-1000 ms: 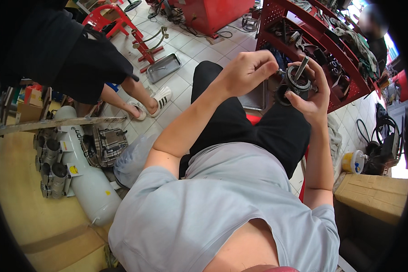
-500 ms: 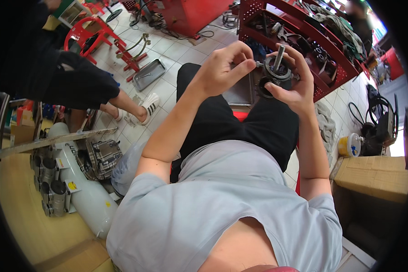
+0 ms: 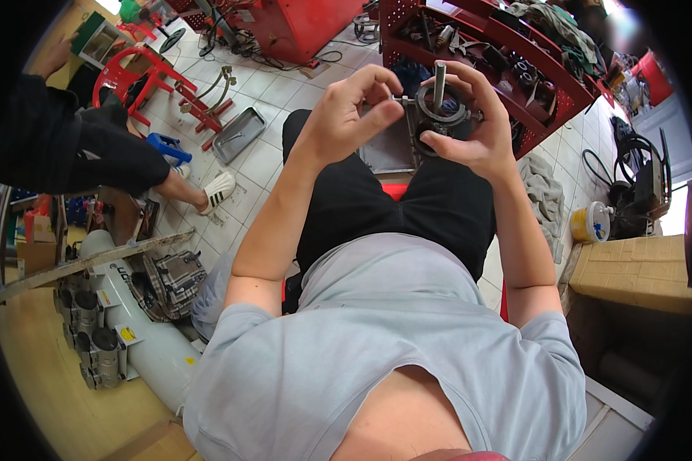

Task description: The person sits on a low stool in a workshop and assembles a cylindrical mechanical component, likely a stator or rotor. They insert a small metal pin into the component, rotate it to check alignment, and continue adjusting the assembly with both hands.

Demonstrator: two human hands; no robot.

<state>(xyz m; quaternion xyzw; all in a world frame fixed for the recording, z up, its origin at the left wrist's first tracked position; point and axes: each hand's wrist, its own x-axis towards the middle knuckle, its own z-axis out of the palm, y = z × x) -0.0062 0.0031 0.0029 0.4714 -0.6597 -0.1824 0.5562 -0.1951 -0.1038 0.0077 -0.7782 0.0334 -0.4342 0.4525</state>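
Red metal frames the scene: a red stand (image 3: 134, 73) at the upper left, beside another person's dark sleeve (image 3: 61, 146) and white shoe (image 3: 219, 188) on the tiled floor. A grey metal tray (image 3: 238, 134) lies on the tiles near it, and a white cylinder unit (image 3: 142, 338) sits at the lower left. At upper centre the left hand (image 3: 346, 115) has its fingers (image 3: 380, 115) pinched on the edge of a round metal part (image 3: 438, 107) with an upright shaft. The right hand (image 3: 477, 131) cups that part from the right, fingers curled round its rim. Behind stands a red pegboard rack (image 3: 530, 46); a yellow tub (image 3: 590, 223) and a cardboard box (image 3: 638, 273) lie at the right.
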